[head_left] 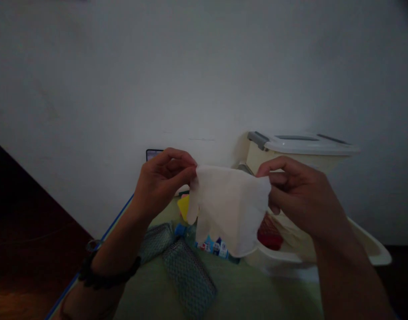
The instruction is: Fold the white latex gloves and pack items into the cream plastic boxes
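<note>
A thin white glove hangs between my two hands, cuff at the top and fingers pointing down. My left hand pinches the cuff's left corner with thumb and fingers. On the right corner my right hand pinches in the same way. Both hands are raised in front of a pale wall, above a green surface. A dark bracelet circles my left wrist.
Under the glove lie a green mesh pouch, a bottle with a blue cap and printed label and a yellow item. A cream basin holding something red stands right, a lidded cream bin behind. Dark wood floor lies left.
</note>
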`<state>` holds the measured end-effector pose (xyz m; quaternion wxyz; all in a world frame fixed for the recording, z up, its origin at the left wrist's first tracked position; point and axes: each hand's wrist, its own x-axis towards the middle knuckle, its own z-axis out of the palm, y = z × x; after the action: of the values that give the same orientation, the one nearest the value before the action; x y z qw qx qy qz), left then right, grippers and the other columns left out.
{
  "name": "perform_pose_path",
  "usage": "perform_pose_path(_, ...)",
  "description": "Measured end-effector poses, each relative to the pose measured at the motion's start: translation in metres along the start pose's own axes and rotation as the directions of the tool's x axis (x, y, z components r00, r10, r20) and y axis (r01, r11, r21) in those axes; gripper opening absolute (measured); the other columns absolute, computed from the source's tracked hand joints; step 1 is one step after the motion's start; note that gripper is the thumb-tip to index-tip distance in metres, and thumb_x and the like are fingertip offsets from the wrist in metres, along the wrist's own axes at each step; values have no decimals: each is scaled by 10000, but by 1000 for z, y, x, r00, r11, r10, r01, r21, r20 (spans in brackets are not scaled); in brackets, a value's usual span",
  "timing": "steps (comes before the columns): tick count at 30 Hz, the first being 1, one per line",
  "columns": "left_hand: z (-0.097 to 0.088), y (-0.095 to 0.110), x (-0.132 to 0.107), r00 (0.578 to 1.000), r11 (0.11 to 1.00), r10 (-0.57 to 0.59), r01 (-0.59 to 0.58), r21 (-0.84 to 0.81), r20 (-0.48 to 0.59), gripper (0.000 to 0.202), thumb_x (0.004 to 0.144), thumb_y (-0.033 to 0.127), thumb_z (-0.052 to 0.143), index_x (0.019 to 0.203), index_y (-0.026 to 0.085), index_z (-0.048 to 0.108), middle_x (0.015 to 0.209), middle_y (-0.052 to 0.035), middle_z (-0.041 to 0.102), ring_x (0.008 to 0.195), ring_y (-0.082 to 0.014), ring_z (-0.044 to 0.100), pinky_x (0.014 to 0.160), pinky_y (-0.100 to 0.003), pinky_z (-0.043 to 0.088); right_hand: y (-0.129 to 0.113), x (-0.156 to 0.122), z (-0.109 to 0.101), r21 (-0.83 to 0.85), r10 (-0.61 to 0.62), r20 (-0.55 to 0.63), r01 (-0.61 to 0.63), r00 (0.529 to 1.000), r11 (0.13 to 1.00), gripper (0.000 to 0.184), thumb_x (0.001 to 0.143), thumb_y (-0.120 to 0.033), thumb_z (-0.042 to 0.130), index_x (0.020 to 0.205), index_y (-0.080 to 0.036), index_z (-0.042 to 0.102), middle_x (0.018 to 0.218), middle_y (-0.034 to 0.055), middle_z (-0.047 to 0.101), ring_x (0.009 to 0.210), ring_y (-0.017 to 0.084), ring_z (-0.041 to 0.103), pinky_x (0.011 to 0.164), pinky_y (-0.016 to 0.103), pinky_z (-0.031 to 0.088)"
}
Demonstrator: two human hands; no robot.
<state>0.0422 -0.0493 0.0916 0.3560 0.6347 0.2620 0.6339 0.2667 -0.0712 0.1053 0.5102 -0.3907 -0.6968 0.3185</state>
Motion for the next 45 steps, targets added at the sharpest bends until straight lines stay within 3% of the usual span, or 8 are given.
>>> perform_pose_path(5, 0, -1, -1, 998, 1000, -12, 14, 17, -60, 143, 680, 71, 672, 726, 173, 584, 640, 36, 647, 545, -68, 598, 512, -158, 511, 1, 1, -2, -58, -57, 87, 62, 995, 996, 129, 708, -174, 702, 813, -215, 639, 708, -35, 676, 583, 80, 608, 528, 178, 477)
perform_pose_path(9, 1, -2, -1, 997, 998, -42, 45, 47, -58, 130, 682, 96, 682, 719, 167, 578, 660, 23, 654, 578, -73, 608, 533, -153, 506, 3, 2, -4, -159, -144, 125, 163, 982, 974, 134, 724, -139, 667, 821, -232, 660, 794, -17, 662, 741, 127, 596, 653, 255, 452)
perform_pose_path(16, -1, -7, 1, 996, 996, -88, 88, -23, -22, 112, 707, 102, 672, 739, 166, 586, 628, 47, 615, 543, -51, 572, 501, -132, 486, 8, 4, -2, -139, -171, 27, 173, 985, 975, 182, 666, -74, 665, 726, -230, 592, 731, -28, 592, 705, 146, 526, 623, 295, 368)
perform_pose_path(20, -2, -11, 2, 992, 992, -119, 121, -36, 50, 112, 710, 104, 672, 759, 162, 589, 676, 41, 613, 582, -57, 584, 538, -146, 508, 8, 4, -2, -131, -181, 59, 188, 982, 973, 188, 676, -62, 660, 727, -231, 596, 768, -17, 612, 769, 170, 560, 673, 315, 389)
perform_pose_path(26, -2, -11, 1, 985, 987, -163, 163, 7, 59, 72, 707, 110, 667, 737, 157, 622, 737, 20, 630, 639, -73, 591, 575, -161, 514, 7, 4, -5, -159, -213, 122, 231, 970, 960, 222, 696, -10, 594, 704, -232, 609, 783, -18, 624, 781, 161, 570, 722, 323, 390)
perform_pose_path(33, -5, -11, -1, 963, 970, -245, 244, 21, 110, 65, 758, 198, 633, 787, 161, 678, 792, -1, 668, 706, -91, 602, 663, -190, 512, 7, 3, -2, -143, -187, 113, 202, 976, 969, 229, 685, -9, 588, 718, -235, 609, 783, -21, 623, 777, 161, 570, 719, 324, 394)
perform_pose_path(45, -1, -9, 0, 959, 957, -276, 269, 106, 59, 151, 683, 232, 739, 737, 161, 618, 734, 14, 642, 683, -97, 605, 640, -203, 501, 6, 3, 0, -121, -191, 88, 201, 978, 972, 199, 689, -27, 620, 737, -219, 608, 778, -11, 613, 789, 164, 569, 722, 315, 418)
